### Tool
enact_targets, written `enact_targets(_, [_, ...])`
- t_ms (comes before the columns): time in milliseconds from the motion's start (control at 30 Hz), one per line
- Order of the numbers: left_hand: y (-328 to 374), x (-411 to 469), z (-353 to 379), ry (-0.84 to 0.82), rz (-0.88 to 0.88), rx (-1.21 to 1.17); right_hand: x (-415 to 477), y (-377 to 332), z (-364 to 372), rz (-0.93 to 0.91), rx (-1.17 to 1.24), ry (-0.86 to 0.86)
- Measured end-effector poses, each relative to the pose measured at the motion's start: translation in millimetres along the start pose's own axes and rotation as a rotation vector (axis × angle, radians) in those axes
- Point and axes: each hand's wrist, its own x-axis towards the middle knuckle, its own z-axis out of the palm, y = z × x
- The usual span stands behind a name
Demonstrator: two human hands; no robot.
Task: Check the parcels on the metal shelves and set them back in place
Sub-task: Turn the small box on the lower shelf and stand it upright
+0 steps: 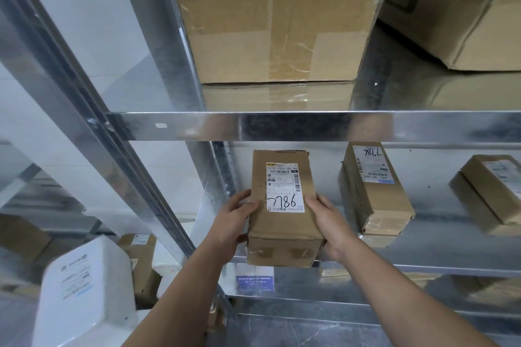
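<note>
Both hands, left (235,222) and right (328,224), grip the creased, oblong cardboard parcel (283,234) on the shiny metal shelf (423,251).

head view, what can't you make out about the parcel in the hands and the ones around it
Head view:
- Held parcel: fine print too small; underside hidden, so resting or lifted is unclear.
- Left hand, right hand: fingers partly hidden by the parcel.
- Far-right parcels: cut off by the right edge.
- Big box: top cut off by the upper edge.
</note>
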Motion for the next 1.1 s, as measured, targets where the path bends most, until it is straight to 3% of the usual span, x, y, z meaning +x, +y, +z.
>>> enact_targets(500, [-4,9,-2,0.041,-0.072,0.116,13,-5,3,-0.002,-0.344,-0.083])
enact_targets(1100, [-7,22,7,0.136,-0.005,0.322,11,-8,12,-0.035,-0.394,-0.011])
